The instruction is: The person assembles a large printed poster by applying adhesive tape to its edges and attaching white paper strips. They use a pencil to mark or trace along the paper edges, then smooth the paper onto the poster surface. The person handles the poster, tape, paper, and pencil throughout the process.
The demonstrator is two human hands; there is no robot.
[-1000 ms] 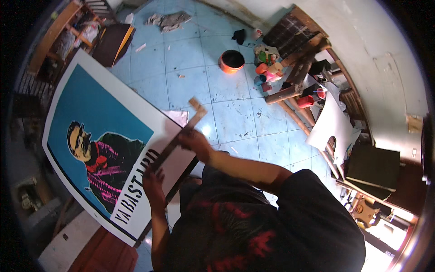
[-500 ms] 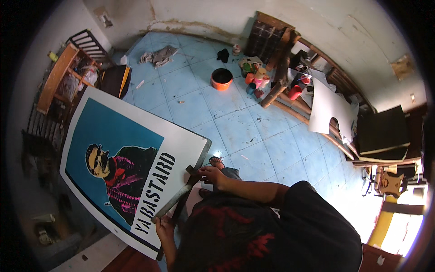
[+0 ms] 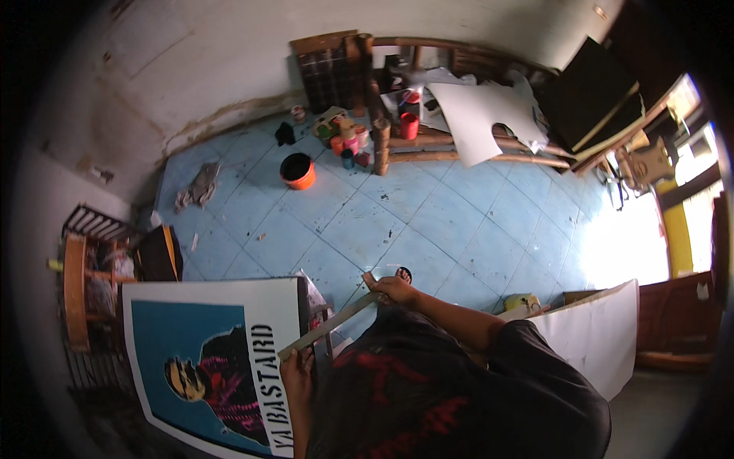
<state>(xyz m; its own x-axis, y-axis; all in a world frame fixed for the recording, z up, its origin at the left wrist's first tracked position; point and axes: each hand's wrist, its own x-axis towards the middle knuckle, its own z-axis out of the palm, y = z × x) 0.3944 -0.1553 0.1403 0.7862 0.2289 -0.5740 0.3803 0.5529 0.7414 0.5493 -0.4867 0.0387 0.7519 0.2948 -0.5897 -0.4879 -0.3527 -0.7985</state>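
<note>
A long, narrow, greyish flat strip [image 3: 330, 326] slants across in front of my body, with a brown piece at its far right end. My left hand [image 3: 298, 372] is closed on its near left end, and my right hand [image 3: 395, 291] grips it near the brown end. I cannot make out what kind of tool it is. To the left lies a large printed poster [image 3: 277, 297], white-bordered, with a teal panel, a figure in dark and pink, and black lettering. The strip's left end is by the poster's right edge; whether they touch is unclear.
On the blue tiled floor [image 3: 451, 229] stand an orange bucket [image 3: 298, 179] and several paint containers [image 3: 349, 144]. Behind is a bamboo bench [image 3: 428, 155] bearing a white sheet [image 3: 478, 122]. A grey rag [image 3: 199, 187] lies far left. A pale board [image 3: 592, 336] leans at right.
The view has turned right, so the room and poster appear shifted left. My hands have moved right with the strip, which now shows more plainly, away from most of the poster's edge.
</note>
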